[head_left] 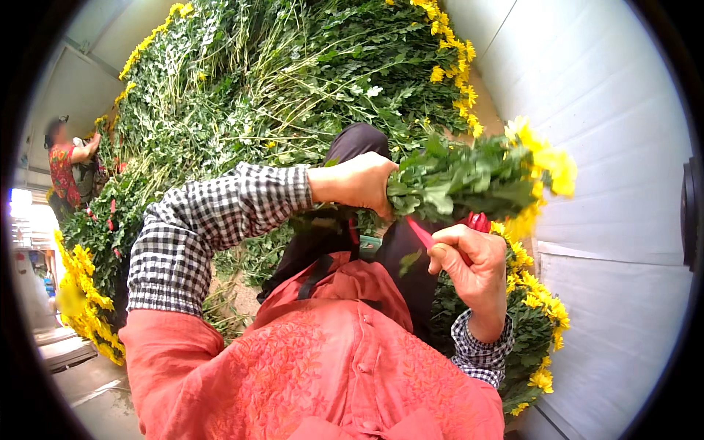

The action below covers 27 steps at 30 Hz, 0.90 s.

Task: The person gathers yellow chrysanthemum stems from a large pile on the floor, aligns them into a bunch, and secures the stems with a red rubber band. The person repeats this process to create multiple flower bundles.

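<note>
My left hand (359,183) is closed around the stems of a bunch of yellow chrysanthemums (469,180). The bunch lies sideways over my lap, its yellow heads pointing right. Just below it my right hand (471,265) pinches a red ribbon-like strip (420,233) between thumb and fingers. One end of the strip runs up to the bunch beside my left hand; whether it passes around the stems is hidden. More red strands (478,221) show behind my right fingers.
A large heap of cut leafy stems (279,81) fills the space ahead, edged with yellow flowers. More chrysanthemums (539,308) lie at my right, beside a pale wall (609,183). Yellow blooms (88,301) stand at the left. Farther left, a person (70,161) is beside the heap.
</note>
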Motion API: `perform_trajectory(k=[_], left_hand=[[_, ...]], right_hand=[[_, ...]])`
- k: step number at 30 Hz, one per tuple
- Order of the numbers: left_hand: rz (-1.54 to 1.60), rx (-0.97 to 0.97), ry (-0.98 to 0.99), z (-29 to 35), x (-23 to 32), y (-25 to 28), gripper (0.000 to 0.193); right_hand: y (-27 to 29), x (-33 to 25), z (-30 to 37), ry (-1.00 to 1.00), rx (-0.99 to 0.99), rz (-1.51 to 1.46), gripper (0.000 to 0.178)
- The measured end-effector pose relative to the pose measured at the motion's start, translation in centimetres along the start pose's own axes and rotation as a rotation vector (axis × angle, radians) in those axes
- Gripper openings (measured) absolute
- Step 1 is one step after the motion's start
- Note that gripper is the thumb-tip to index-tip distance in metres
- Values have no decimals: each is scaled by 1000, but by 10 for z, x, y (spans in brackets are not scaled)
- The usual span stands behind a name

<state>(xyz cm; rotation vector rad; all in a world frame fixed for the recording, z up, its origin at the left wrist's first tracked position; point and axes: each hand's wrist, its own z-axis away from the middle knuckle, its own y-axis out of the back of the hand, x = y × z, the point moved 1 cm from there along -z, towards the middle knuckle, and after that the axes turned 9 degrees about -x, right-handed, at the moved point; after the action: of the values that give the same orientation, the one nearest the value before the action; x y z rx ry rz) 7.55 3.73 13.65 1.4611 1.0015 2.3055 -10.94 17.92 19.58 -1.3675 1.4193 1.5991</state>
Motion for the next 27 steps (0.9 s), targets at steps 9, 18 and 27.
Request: perform_trajectory(k=[9,18,27], left_hand=[[-132,270,-132,-18,-6,-70,57],[-468,587,-147,2,-11,-99,36],[-313,614,-265,1,-24,-97,25]], right_hand=[[3,131,-90,-50,132,-698,19],[-18,120,-126,-486,-388,557,54],[-56,85,-90,-10,128,191,16]])
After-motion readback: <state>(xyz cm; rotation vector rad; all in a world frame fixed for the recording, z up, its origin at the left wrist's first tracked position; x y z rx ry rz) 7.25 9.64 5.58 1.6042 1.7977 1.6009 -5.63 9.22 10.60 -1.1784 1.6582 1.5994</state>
